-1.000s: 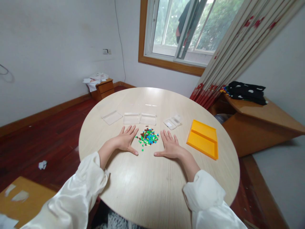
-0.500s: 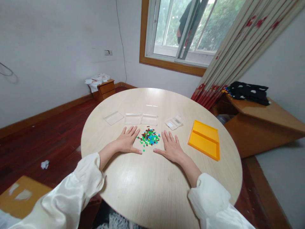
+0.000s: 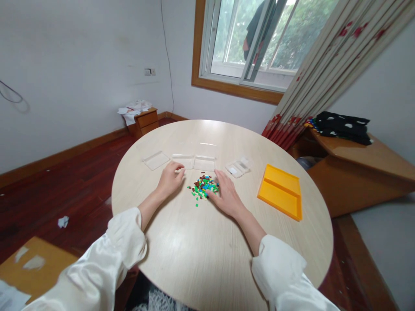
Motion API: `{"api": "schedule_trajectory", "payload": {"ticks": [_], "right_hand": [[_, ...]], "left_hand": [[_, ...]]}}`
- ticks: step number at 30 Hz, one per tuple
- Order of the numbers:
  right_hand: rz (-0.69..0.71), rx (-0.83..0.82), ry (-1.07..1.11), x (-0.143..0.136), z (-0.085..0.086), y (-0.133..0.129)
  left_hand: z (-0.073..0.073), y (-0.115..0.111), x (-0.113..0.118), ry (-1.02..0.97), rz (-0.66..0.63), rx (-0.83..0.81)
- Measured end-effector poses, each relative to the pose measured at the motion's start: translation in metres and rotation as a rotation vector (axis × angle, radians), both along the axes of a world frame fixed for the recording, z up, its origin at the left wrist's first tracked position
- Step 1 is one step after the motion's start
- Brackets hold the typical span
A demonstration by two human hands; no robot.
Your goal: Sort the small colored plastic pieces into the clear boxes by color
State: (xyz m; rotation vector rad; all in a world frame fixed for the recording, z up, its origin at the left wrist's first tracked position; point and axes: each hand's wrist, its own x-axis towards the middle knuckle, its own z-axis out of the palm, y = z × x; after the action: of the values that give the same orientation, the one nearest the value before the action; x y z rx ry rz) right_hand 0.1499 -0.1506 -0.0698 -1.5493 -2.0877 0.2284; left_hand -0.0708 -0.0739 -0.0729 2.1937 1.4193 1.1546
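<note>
A loose pile of small building bricks, green, blue, brown, yellow and cream, lies at the middle of the round table. To its left, my left hand is raised a little with fingers curled and a small gap to the thumb; I see nothing in it. My right hand rests at the pile's right edge, fingers stretched and thumb apart, its tips touching or close to the bricks. Just beyond lie a clear plastic tray, another clear tray and, farther left, a third shallow clear tray.
Right of the pile is a small clear case with compartments. A yellow two-part tray lies near the right edge of the pale round table. A wooden cabinet with dark cloth on top stands at the right.
My left hand has lifted from lying flat and curled its fingers. My right hand has shifted left, against the pile. The view has moved slightly.
</note>
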Motion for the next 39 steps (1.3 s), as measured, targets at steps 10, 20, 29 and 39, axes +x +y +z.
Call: {"api": "schedule_trajectory", "payload": {"ticks": [10,20,29,39], "right_hand": [[0.112,-0.118,-0.266,-0.040,0.009,-0.004],[0.005,-0.148,-0.279,-0.032,0.004,0.002],[0.024,-0.049,-0.184,-0.029,0.008,0.004],[-0.069,0.026,-0.024,-0.003,0.007,0.011]], "left_hand": [[-0.001,0.024,-0.012,0.348,0.351,-0.107],[-0.012,0.035,-0.012,0.317,0.164,-0.132],[-0.014,0.029,0.015,0.284,0.082,-0.111],[-0.010,0.025,0.019,0.291,0.000,-0.132]]}}
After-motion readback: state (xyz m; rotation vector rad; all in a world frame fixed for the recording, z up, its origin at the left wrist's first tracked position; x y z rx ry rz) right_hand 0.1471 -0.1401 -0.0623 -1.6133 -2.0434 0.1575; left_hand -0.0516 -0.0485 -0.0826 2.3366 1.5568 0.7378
